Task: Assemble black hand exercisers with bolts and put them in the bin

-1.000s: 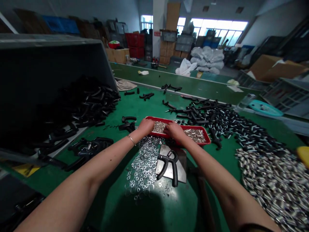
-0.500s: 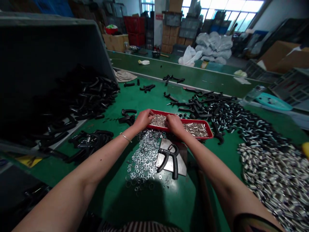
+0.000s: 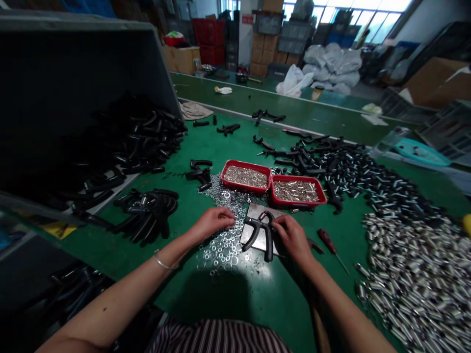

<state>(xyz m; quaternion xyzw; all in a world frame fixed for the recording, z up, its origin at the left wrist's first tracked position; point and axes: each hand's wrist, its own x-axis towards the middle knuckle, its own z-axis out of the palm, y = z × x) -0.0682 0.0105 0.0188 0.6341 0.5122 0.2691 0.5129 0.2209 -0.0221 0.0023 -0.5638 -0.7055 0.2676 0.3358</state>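
Hand-grip exerciser [image 3: 267,239], black, with two curved handles spreading apart toward the person and a small metallic coil spring [image 3: 262,215] near its top, lies flat on a bare metal plate [image 3: 259,243]. The plate rests on the green tabletop [image 3: 206,147], just right of a loose scatter of shiny washers [image 3: 224,245] and nearer the person than two red trays. The left red tray [image 3: 246,188] holds a layer of tiny metal parts; the right red tray [image 3: 299,204] holds short metal pins.

Half a second ago both hands were at the left tray, fingers over its contents. Now they have come back toward the person, leaving both trays in full view, while the exerciser remains in the same place on the plate. A red-handled screwdriver [image 3: 327,241] now shows to the right of the right wrist.

The left hand [image 3: 214,221] is above the washers, fingers curled and the thumb drawn close to the fingertips; whether a small part is pinched there cannot be told. The right hand [image 3: 294,239] is beside the exerciser's upper end, thumb and forefinger brought nearly together by its curved top. Whether those fingertips touch it or hold something tiny cannot be made out.
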